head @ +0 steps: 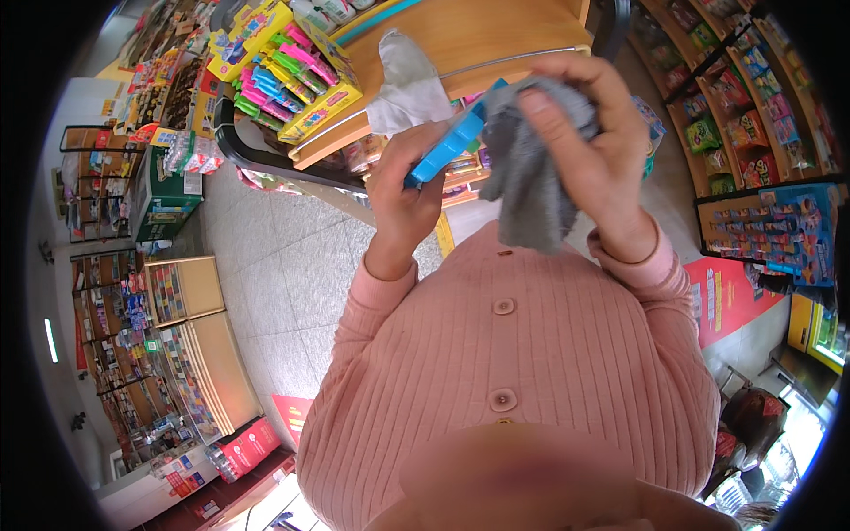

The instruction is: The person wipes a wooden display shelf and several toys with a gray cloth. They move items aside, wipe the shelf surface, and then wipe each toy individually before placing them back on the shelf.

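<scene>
My left hand (408, 179) grips a flat blue plastic item (448, 149) by its lower end, tilted on edge; what it is exactly I cannot tell. A crumpled grey cloth (538, 166) is in my right hand (601, 143), pinched between thumb and fingers. It is pressed against or right beside the blue item's upper end and hangs down over my chest. Beyond my hands, a whitish cloth (412, 89) lies draped over the front edge of a wooden shelf (478, 40).
On the shelf's left stands a yellow display box (325, 113) of bright-coloured tubes. A black rail (265, 156) curves around the shelf's corner. Racks of snack packets (737, 99) rise to the right. A green carton (166, 192) and a wooden cabinet (206, 345) stand left across the tiled floor (279, 265).
</scene>
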Demonstrator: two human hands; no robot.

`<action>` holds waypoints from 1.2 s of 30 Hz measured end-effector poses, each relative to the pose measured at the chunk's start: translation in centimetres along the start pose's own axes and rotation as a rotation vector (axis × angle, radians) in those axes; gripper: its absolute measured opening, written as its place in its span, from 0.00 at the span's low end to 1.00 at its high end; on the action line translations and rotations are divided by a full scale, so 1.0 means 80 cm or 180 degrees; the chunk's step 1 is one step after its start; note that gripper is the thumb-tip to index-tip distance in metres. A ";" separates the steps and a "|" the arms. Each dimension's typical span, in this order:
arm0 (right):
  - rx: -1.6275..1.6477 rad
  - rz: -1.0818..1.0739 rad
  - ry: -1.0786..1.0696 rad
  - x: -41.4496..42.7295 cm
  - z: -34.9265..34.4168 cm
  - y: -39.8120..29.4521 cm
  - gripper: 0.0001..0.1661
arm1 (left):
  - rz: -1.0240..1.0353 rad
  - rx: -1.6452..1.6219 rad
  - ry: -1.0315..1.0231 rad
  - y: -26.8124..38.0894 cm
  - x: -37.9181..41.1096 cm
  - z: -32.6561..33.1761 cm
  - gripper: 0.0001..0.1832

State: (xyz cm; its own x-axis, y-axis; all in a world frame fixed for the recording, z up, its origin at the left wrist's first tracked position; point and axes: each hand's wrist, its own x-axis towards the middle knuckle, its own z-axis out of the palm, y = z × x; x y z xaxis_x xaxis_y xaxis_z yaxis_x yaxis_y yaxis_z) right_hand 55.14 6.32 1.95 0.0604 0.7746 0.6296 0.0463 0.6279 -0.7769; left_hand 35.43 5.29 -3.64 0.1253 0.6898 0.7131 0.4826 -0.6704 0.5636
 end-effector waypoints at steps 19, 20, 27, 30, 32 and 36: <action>-0.0895 -0.1098 -0.0117 -0.011 0.013 0.041 0.21 | -0.1575 -0.1384 -0.0089 0.018 -0.010 0.021 0.24; -0.0913 -0.1089 -0.0086 -0.012 0.013 0.045 0.20 | -0.1752 -0.1556 -0.0167 0.018 -0.011 0.021 0.25; -0.0511 -0.0431 -0.0350 -0.005 -0.007 0.066 0.14 | -0.1927 -0.1888 -0.0313 0.008 -0.013 0.024 0.26; 0.1863 0.2344 0.0218 0.006 -0.022 0.032 0.14 | -0.2096 -0.1936 -0.0216 0.012 -0.007 0.021 0.28; 0.1727 0.2025 0.0234 0.008 -0.020 0.014 0.15 | -0.2061 -0.1857 -0.0086 0.013 -0.008 0.020 0.28; -0.0564 -0.0677 -0.0200 0.008 0.003 0.020 0.20 | -0.1234 -0.0883 -0.0165 0.014 -0.005 0.019 0.28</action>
State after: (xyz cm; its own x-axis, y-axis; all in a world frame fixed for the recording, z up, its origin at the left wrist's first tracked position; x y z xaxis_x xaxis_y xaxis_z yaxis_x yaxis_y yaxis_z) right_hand 55.00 7.87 1.13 -0.0310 0.6336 0.7730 0.2253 0.7579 -0.6122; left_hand 37.25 4.72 -3.94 0.0282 0.9114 0.4105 0.2537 -0.4037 0.8790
